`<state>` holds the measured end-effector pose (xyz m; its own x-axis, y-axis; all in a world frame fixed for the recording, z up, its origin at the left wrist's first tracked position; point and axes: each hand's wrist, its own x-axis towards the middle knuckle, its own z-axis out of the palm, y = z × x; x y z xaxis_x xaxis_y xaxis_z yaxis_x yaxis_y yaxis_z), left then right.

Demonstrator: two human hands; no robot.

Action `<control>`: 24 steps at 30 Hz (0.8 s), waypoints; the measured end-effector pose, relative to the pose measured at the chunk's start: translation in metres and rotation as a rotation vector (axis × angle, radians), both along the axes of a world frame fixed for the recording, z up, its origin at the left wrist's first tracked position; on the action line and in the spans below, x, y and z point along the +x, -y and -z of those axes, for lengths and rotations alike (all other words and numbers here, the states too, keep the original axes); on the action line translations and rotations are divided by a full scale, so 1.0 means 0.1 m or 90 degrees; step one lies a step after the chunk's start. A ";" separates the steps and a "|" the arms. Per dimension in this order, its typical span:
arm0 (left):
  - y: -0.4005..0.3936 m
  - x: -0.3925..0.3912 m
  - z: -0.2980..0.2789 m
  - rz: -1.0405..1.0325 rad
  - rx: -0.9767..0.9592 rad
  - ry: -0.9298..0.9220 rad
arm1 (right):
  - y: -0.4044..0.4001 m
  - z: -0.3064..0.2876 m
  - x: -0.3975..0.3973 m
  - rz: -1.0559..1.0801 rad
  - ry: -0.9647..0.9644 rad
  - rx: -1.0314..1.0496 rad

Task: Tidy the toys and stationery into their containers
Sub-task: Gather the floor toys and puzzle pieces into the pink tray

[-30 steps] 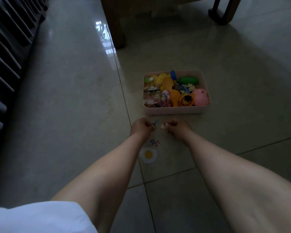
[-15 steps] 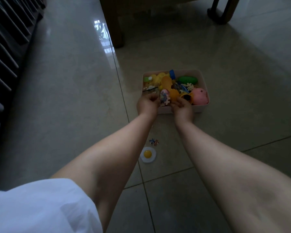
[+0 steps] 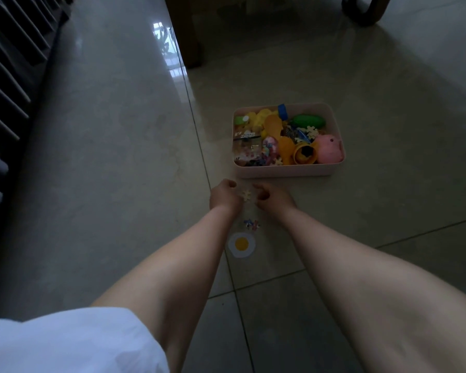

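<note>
Head view: toy-filled pink bin.

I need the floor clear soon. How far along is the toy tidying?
Mostly done: the pink bin already holds many toys, including a pink pig. In hand: the left hand and right hand flank a pale snowflake piece on the floor. Left: small coloured pieces and the fried egg toy.

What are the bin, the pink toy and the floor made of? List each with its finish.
Bin: likely matte plastic; thin moulded walls, rounded corners.
Pink toy: probably soft rubber or vinyl; smooth, rounded, dull sheen.
Floor: glazed tile; grout lines, mirror-like window reflection.
</note>
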<state>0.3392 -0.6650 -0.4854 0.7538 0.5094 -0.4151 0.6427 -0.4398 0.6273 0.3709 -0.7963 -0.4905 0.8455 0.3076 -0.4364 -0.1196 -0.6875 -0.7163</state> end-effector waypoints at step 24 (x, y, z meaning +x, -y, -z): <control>-0.04 -0.21 0.03 0.513 0.205 -0.024 | 0.15 0.07 -0.06 0.090 0.008 -0.046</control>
<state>0.3184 -0.6607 -0.4889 0.9239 -0.0772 -0.3748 0.0765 -0.9225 0.3784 0.3648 -0.8115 -0.4974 0.8835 0.1530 -0.4428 -0.2110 -0.7138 -0.6678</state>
